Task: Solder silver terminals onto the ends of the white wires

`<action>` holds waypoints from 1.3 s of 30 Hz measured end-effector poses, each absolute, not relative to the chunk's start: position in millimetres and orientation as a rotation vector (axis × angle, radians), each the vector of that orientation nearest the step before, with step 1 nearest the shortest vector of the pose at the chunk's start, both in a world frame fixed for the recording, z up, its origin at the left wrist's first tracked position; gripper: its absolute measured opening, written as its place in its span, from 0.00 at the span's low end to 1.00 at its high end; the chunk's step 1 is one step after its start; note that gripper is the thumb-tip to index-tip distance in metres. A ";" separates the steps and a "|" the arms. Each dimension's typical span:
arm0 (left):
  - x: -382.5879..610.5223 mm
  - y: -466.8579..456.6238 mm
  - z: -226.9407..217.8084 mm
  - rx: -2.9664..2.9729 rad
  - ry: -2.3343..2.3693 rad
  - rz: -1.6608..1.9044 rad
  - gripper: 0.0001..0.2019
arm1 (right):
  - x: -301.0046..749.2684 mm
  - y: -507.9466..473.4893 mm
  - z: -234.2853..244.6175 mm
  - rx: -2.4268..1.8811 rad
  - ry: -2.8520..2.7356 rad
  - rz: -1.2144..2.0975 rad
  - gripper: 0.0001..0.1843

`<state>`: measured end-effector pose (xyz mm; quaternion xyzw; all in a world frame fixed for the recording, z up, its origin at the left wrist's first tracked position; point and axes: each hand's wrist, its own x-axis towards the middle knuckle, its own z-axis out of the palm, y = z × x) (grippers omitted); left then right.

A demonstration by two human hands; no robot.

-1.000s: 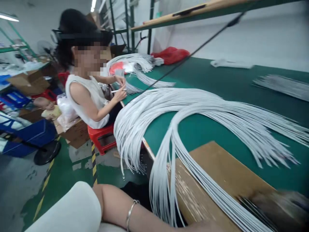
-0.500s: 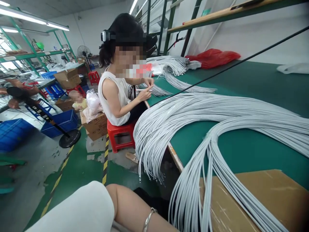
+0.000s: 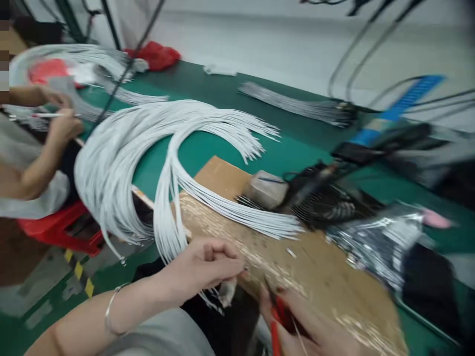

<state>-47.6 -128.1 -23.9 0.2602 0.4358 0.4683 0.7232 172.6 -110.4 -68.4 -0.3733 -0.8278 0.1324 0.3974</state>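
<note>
My left hand (image 3: 208, 264) is closed in a pinch above the near edge of the cardboard-covered work spot. What its fingertips hold, if anything, is too small and blurred to make out. Just under it, a crumpled whitish piece (image 3: 227, 291) shows beside a few white cable ends. Closed around red-handled pliers (image 3: 275, 329), my right hand (image 3: 297, 324) is at the bottom, the tool's dark tip pointing up and left. A thin strand runs beside the handles. A bundle of white cables (image 3: 218, 198) curves over the cardboard (image 3: 319, 267), its other end hanging off the edge by my left forearm.
A larger cable bundle (image 3: 111, 148) lies on the green table to the left. There, a co-worker's hands (image 3: 65, 118) hold a thin white stick-like item. To the right are a dark tool with a blue strap (image 3: 399, 111), a grey block (image 3: 266, 189) and a clear bag of metal parts (image 3: 382, 242).
My view has swung right and down, from the co-worker to the cardboard. Both my hands and the red-handled pliers now show; earlier only one of my forearms, with a bracelet, was visible.
</note>
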 end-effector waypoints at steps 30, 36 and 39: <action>-54.4 -138.2 -35.4 0.692 0.888 0.929 0.16 | 147.9 -110.2 -50.7 -0.929 -2.176 0.265 0.20; -54.0 -136.8 -35.9 0.690 0.883 0.930 0.16 | 149.1 -110.8 -52.3 -0.926 -2.181 0.215 0.21; -53.7 -137.1 -35.8 0.672 0.873 0.911 0.16 | 148.4 -110.9 -55.4 -0.913 -2.183 0.171 0.21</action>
